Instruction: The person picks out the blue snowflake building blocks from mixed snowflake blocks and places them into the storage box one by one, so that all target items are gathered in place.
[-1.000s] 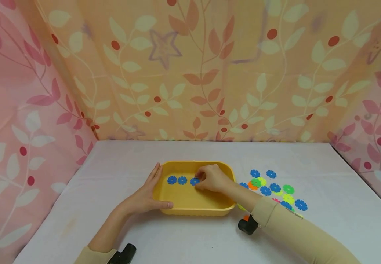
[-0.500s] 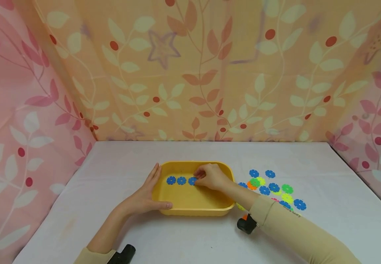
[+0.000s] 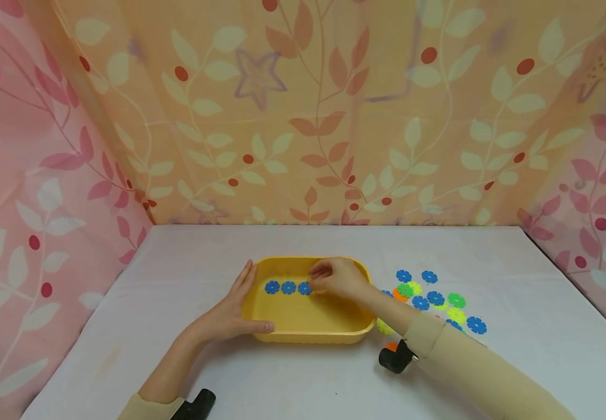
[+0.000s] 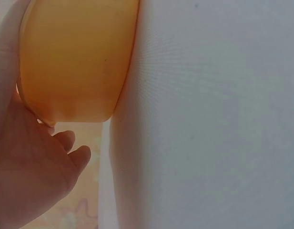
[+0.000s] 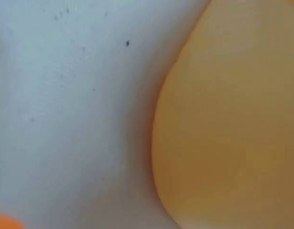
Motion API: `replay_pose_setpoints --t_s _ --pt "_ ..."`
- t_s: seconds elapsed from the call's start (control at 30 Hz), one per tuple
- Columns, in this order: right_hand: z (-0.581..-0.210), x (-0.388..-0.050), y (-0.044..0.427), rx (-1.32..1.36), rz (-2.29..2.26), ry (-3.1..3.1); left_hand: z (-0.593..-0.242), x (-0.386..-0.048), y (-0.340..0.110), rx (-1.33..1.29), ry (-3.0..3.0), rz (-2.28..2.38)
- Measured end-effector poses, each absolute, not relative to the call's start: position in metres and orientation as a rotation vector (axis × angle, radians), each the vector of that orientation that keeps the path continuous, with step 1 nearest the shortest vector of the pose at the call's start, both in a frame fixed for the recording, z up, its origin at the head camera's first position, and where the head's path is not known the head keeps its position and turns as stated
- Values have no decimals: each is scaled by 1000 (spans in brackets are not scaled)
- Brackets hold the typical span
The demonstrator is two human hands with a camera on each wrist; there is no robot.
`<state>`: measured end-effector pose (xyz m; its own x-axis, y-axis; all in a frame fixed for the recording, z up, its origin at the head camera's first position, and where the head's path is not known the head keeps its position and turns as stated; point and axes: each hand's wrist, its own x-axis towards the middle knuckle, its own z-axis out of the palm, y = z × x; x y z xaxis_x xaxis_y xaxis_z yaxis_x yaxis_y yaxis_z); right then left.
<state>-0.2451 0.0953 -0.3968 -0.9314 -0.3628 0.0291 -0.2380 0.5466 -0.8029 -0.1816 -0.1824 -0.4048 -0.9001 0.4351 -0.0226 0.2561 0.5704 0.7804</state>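
A yellow plastic tray (image 3: 308, 336) stands on the table, with three blue flower-shaped discs in a row inside: a left disc (image 3: 272, 287), a middle disc (image 3: 289, 287) and a right disc (image 3: 305, 288). My left hand (image 3: 222, 315) rests on the tray's left end, fingers extended along its side and thumb on the front rim. My right hand (image 3: 338, 279) is over the tray beside the right disc. Its fingers are loosely bent and slightly parted, and they partly cover that disc's right edge. In the right wrist view the right hand is not visible.
Right of the tray, several flower discs lie loose and partly overlapping, among them a blue disc (image 3: 476, 325), a green disc (image 3: 456, 300) and a yellow disc (image 3: 385, 327). Patterned cloth walls (image 3: 303, 146) close off the white table's back and sides.
The right disc has shifted slightly left, nearer the middle one. My right hand's fingers have loosened from it and the hand has risen a little. My left hand stays put.
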Motion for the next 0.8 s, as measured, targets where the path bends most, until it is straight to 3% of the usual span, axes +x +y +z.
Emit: replay_pose_setpoints --t_s 0.5,0.8 --pt "-361 -212 168 -248 -1777 2291 -404 -181 -182 569 2602 1224" --pt "-372 -190 225 -65 -1705 2355 -408 -183 -184 601 2604 1236"
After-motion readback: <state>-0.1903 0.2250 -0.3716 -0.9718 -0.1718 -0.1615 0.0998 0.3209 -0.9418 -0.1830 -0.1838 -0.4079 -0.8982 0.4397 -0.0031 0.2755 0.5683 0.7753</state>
